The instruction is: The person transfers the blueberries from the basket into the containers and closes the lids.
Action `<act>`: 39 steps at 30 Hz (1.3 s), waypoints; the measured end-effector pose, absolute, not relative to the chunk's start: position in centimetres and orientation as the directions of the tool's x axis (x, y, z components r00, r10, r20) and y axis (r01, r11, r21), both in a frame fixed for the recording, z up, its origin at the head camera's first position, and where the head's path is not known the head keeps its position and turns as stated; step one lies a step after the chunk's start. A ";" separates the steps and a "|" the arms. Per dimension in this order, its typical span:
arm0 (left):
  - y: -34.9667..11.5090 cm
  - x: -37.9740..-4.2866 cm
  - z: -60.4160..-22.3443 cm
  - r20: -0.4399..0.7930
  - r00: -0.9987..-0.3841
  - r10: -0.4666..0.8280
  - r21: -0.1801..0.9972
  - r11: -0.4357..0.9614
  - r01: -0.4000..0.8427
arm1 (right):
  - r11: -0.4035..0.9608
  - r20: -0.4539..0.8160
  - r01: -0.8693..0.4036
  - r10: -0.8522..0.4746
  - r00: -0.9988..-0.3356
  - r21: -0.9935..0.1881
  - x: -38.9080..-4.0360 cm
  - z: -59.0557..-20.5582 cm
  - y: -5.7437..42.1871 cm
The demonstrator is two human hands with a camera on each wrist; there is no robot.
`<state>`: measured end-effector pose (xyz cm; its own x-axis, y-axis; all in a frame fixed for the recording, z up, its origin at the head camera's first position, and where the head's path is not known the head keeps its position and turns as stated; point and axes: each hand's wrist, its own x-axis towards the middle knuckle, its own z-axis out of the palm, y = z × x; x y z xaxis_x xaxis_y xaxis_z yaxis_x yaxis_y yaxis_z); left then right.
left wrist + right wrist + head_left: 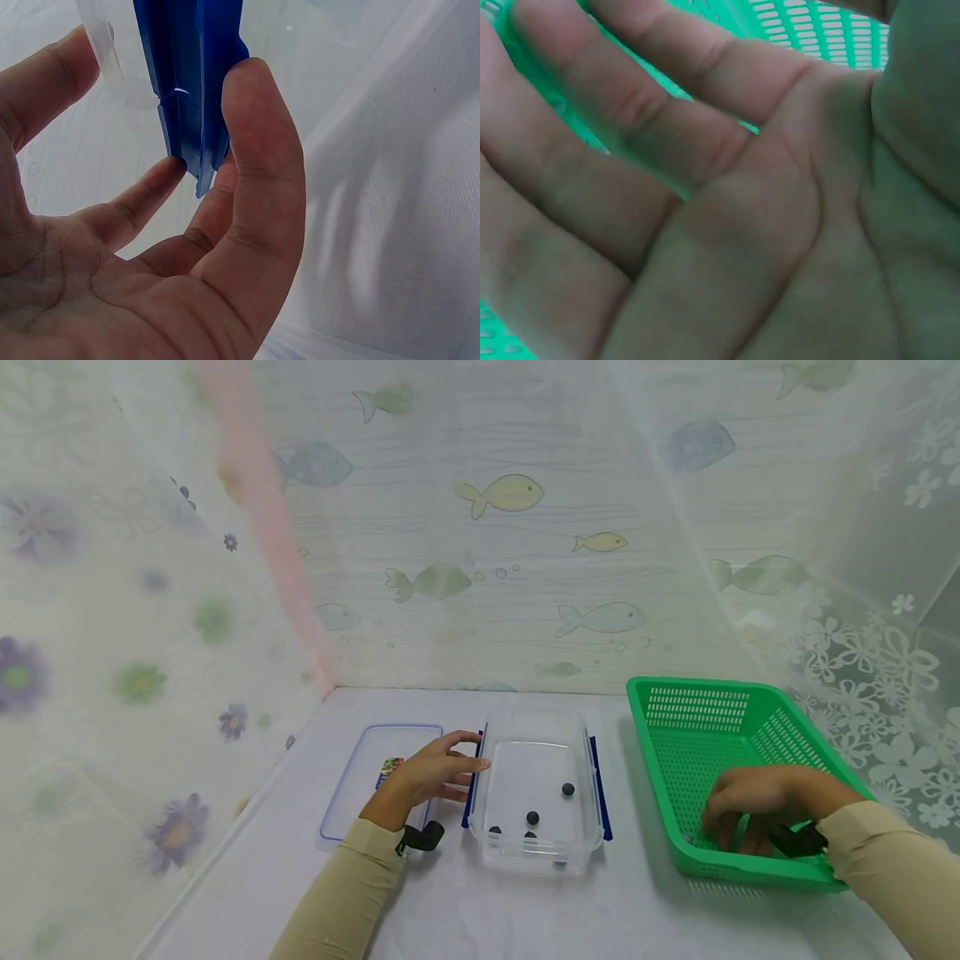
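Observation:
A clear plastic container with blue side latches stands mid-table, several small dark balls on its bottom. My left hand holds its left side, thumb at the rim. In the left wrist view, the fingers of the left hand curl about the blue latch, which hangs down. At the right, my right hand reaches down into a green plastic basket. The right wrist view has the right hand with its fingers loosely bent over the basket mesh and its palm bare; the fingertips are partly out of frame.
A clear lid with a blue rim and a colourful label lies left of the container, partly behind the left forearm. A curtain printed with fish hangs behind the white table, and flowered sheets close off both sides.

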<state>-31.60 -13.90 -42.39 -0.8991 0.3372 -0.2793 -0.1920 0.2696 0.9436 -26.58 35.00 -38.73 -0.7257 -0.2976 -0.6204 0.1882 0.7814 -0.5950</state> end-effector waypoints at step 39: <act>-13.8 -31.5 -42.1 -0.291 -0.898 0.331 0.938 0.281 -0.201 | 0.556 -0.520 0.232 -0.443 -0.731 -0.798 -29.6 -39.4 33.3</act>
<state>-31.52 -13.82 -42.14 -0.8977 0.3306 -0.2912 -0.2009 0.2809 0.9385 -29.58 33.30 -39.45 -0.7307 -0.4426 -0.5199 0.2315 0.5557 -0.7985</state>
